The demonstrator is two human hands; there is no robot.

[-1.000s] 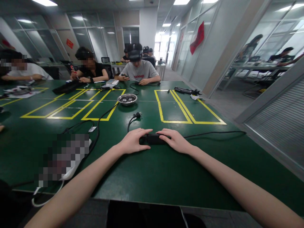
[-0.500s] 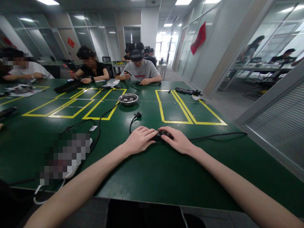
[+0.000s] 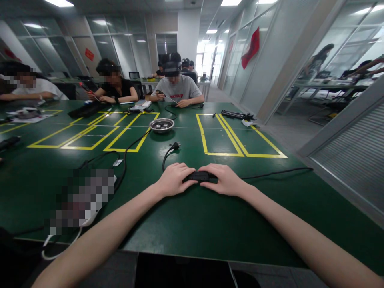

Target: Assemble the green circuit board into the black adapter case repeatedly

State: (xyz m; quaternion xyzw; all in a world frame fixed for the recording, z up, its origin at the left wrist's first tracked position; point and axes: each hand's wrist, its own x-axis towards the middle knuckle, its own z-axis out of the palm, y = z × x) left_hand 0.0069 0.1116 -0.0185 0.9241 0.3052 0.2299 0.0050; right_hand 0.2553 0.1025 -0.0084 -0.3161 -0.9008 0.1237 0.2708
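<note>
A small black box-shaped device (image 3: pixel 197 176) lies on the green table (image 3: pixel 192 224) in front of me, with black cables running from both ends. My left hand (image 3: pixel 174 179) grips its left end with curled fingers. My right hand (image 3: pixel 223 179) grips its right end the same way. One cable (image 3: pixel 276 173) trails off to the right. The other curves away to a black plug (image 3: pixel 175 146) lying just beyond the hands.
A metal bowl (image 3: pixel 161 125) sits further back among yellow tape rectangles (image 3: pixel 228 138). A white power strip with cables (image 3: pixel 90 216) lies at the left. Several people sit at the table's far side and left. A black tool (image 3: pixel 237 115) lies at the far right.
My fingers have curled from lying flat over the black device to gripping its two ends. The hands have drawn slightly closer to me.
</note>
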